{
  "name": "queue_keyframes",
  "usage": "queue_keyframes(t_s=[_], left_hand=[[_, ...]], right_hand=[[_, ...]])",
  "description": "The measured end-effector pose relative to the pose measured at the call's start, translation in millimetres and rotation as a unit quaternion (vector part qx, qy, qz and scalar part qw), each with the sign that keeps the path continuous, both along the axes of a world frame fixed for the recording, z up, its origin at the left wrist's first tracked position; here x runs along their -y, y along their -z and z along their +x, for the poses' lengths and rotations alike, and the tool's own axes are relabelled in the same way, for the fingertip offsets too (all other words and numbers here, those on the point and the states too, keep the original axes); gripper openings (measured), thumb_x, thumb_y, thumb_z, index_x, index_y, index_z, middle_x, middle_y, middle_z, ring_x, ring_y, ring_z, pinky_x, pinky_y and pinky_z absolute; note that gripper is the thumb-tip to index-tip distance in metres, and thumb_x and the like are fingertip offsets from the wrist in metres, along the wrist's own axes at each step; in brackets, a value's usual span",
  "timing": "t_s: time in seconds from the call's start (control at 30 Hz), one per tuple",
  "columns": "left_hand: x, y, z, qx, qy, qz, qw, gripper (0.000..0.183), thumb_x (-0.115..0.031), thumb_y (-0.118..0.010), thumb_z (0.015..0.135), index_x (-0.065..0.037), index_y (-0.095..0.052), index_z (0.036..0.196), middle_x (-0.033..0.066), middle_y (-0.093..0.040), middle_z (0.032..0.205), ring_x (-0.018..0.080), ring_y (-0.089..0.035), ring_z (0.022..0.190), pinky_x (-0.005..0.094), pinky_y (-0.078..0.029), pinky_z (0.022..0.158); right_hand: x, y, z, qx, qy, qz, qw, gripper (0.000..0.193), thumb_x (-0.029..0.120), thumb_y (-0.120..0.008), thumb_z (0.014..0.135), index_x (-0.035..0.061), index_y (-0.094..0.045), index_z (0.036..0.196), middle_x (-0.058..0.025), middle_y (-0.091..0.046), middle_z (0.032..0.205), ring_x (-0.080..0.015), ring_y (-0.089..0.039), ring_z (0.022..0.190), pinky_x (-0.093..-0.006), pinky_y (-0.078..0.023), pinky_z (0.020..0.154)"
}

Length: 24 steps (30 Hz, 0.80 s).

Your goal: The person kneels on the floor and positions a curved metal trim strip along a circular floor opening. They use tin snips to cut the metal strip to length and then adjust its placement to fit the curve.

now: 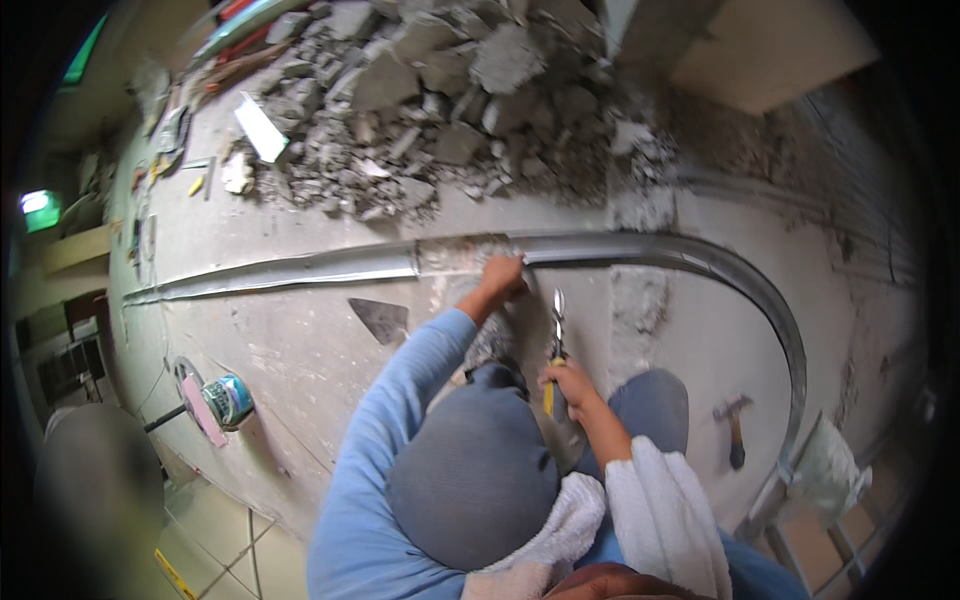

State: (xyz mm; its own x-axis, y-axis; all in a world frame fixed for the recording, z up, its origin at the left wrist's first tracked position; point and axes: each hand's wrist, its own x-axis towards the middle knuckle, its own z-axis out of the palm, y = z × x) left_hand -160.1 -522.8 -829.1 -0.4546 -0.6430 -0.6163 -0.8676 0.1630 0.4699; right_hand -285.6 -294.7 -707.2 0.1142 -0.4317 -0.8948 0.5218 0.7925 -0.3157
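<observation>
My left hand [503, 278] has its fingers closed at the cut end of a long grey metal channel [640, 246], which runs to the right and curves round toward me. Below it, my right hand [568, 388] grips the yellow-and-black handles of a pair of tin snips [558, 315]. Their silver jaws point away from me and stand apart from the channel. A second metal channel [330, 268] stretches off to the left, with a gap between the two. The undersides of my left fingers are hidden.
Broken concrete rubble [460, 100] is heaped beyond the channels. A dark triangular plate [380, 319] lies left of my arm. Farther left stands a blue-green can [228, 400]. A hammer [736, 430] rests on the floor at right, near a whitish bag [828, 465].
</observation>
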Motion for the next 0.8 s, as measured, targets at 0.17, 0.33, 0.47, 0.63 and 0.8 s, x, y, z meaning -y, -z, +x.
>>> queue_keyframes(t_s=[0.17, 0.33, 0.47, 0.63, 0.8], left_hand=[[9, 7, -3, -0.035, -0.308, 0.131, 0.942, 0.055, -0.045, -0.062, 0.093, 0.008, -0.073, 0.091, 0.0319, -0.070, 0.100, 0.0467, -0.069, 0.099, 0.0513, -0.054, 0.089], [16, 4, -5, -0.047, -0.257, 0.111, 0.959, 0.047, -0.034, -0.071, 0.095, 0.006, -0.065, 0.071, 0.0136, -0.064, 0.062, 0.0260, -0.069, 0.056, 0.0402, -0.052, 0.047], [26, -3, -6, -0.061, -0.195, 0.134, 0.970, 0.041, -0.030, -0.073, 0.095, 0.005, -0.067, 0.075, 0.0106, -0.062, 0.064, 0.0205, -0.061, 0.052, 0.0378, -0.047, 0.045], [29, -36, -8, -0.103, -0.412, 0.315, 0.849, 0.032, -0.028, -0.076, 0.094, -0.007, -0.065, 0.074, 0.0006, -0.055, 0.068, 0.0122, -0.049, 0.056, 0.0314, -0.041, 0.049], [23, -62, -4, -0.121, -0.458, 0.412, 0.778, 0.032, -0.030, -0.075, 0.095, -0.013, -0.059, 0.073, -0.0022, -0.051, 0.065, 0.0107, -0.049, 0.053, 0.0271, -0.041, 0.047]], right_hand=[[5, -2, 1, -0.054, -0.053, 0.007, 0.997, 0.047, 0.012, -0.068, 0.076, 0.0036, -0.053, 0.120, -0.0076, -0.063, 0.084, -0.0168, -0.060, 0.072, -0.0320, -0.049, 0.064], [4, -11, 0, -0.067, -0.051, 0.006, 0.996, 0.043, 0.014, -0.069, 0.074, 0.0041, -0.056, 0.113, -0.0068, -0.063, 0.085, -0.0157, -0.058, 0.072, -0.0317, -0.047, 0.064], [8, -17, 2, -0.147, -0.132, -0.007, 0.980, 0.060, 0.022, -0.075, 0.072, 0.0022, -0.053, 0.124, -0.0151, -0.064, 0.103, -0.0254, -0.063, 0.092, -0.0384, -0.052, 0.079], [7, -32, 12, -0.383, -0.366, 0.072, 0.845, 0.103, 0.052, -0.084, 0.070, 0.0000, -0.041, 0.148, -0.0325, -0.042, 0.145, -0.0446, -0.043, 0.137, -0.0469, -0.040, 0.112], [13, -27, 7, -0.403, -0.262, 0.006, 0.877, 0.119, 0.071, -0.078, 0.073, -0.0039, -0.032, 0.153, -0.0335, -0.035, 0.151, -0.0478, -0.034, 0.144, -0.0506, -0.033, 0.117]])
